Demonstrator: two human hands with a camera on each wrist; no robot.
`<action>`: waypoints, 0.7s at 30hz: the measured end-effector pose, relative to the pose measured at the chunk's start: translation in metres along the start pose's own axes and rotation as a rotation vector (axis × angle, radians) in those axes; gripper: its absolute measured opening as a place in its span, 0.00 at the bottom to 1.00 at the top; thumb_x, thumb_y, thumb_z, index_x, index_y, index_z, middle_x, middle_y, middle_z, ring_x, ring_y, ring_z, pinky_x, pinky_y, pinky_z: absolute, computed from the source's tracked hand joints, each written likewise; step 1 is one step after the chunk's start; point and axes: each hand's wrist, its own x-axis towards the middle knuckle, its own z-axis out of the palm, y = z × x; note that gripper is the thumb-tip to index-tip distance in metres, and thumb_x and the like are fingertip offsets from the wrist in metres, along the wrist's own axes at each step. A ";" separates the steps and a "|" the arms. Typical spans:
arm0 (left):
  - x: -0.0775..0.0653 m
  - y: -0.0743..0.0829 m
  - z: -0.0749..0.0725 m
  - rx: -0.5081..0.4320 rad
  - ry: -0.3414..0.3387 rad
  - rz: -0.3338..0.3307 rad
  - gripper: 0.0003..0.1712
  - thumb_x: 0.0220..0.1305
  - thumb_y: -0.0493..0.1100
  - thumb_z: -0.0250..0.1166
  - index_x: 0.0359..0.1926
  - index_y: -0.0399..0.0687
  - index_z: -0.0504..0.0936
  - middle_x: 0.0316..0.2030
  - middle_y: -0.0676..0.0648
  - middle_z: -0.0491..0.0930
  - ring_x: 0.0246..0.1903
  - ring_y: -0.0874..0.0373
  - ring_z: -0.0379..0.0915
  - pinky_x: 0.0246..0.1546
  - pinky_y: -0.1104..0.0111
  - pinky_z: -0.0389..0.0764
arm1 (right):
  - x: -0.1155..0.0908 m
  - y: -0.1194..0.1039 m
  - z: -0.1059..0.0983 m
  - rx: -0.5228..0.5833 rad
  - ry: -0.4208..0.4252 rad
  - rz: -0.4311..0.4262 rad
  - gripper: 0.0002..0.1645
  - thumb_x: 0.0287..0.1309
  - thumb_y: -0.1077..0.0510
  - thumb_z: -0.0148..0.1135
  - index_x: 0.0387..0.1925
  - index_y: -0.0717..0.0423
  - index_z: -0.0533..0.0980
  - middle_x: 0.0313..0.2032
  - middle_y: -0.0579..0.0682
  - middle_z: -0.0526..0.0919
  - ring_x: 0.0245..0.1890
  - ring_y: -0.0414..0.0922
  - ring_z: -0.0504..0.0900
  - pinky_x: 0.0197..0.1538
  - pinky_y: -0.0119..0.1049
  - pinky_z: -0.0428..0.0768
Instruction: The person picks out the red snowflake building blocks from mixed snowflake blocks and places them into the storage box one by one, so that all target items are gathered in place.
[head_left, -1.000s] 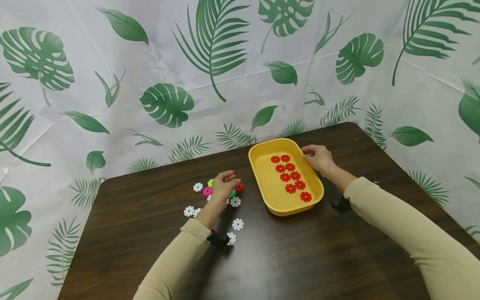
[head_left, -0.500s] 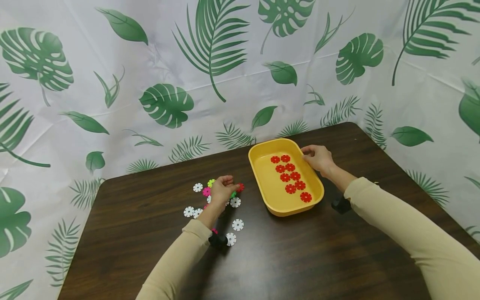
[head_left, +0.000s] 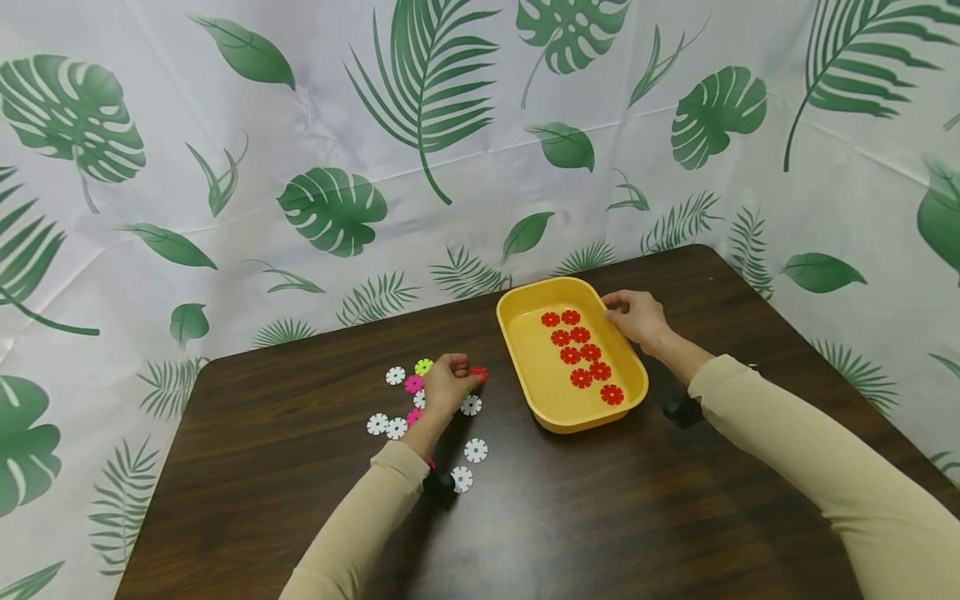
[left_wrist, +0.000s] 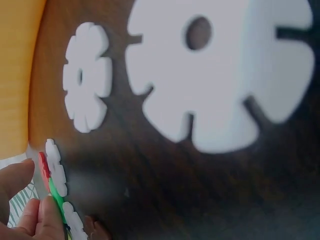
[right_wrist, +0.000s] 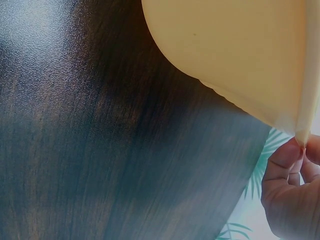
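In the head view, my left hand (head_left: 447, 383) is over a loose group of flower-shaped plastic discs, its fingertips at a red disc (head_left: 478, 374). The left wrist view shows thumb and fingers (left_wrist: 47, 217) apart, beside the red disc (left_wrist: 44, 169) and a green disc (left_wrist: 56, 197); whether they touch cannot be made out. With thumb and fingers, my right hand (head_left: 636, 318) pinches the right rim of a yellow plastic tray (head_left: 538, 379). Several red flower discs (head_left: 590, 352) lie inside that tray, mostly in two rows.
White discs (head_left: 476, 451), pink discs (head_left: 414, 383) and a yellow-green disc (head_left: 423, 367) lie around my left hand on the dark wooden table (head_left: 600, 508). A leaf-patterned cloth (head_left: 480, 150) hangs behind the table's back edge.
My left hand has lowered and shifted slightly right, its fingertips coming to the red disc. The right hand and the tray have stayed in place.
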 end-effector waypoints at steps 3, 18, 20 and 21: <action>0.000 0.001 0.001 0.057 0.012 0.022 0.24 0.44 0.33 0.74 0.44 0.29 0.78 0.39 0.35 0.82 0.41 0.45 0.80 0.43 0.61 0.81 | 0.000 0.001 0.000 -0.001 0.000 -0.003 0.20 0.66 0.65 0.51 0.57 0.68 0.69 0.44 0.66 0.75 0.41 0.57 0.80 0.46 0.46 0.81; 0.005 0.004 0.001 0.299 -0.016 0.085 0.21 0.44 0.37 0.76 0.42 0.34 0.82 0.36 0.40 0.83 0.36 0.50 0.80 0.41 0.61 0.79 | 0.000 0.000 0.000 -0.015 0.002 -0.003 0.20 0.66 0.64 0.51 0.57 0.68 0.69 0.43 0.65 0.75 0.40 0.56 0.81 0.44 0.44 0.82; 0.006 0.004 0.000 0.309 -0.020 0.101 0.20 0.44 0.37 0.76 0.41 0.34 0.82 0.35 0.40 0.84 0.35 0.50 0.80 0.40 0.62 0.79 | -0.001 0.000 0.000 -0.013 0.002 -0.002 0.20 0.66 0.64 0.51 0.57 0.68 0.69 0.43 0.66 0.75 0.40 0.56 0.81 0.44 0.44 0.82; 0.006 0.004 0.000 0.310 -0.022 0.105 0.19 0.44 0.36 0.76 0.40 0.35 0.82 0.35 0.41 0.84 0.35 0.50 0.81 0.39 0.61 0.79 | -0.001 -0.001 0.000 -0.013 0.002 -0.004 0.20 0.66 0.64 0.51 0.57 0.68 0.69 0.43 0.66 0.75 0.41 0.57 0.81 0.44 0.45 0.82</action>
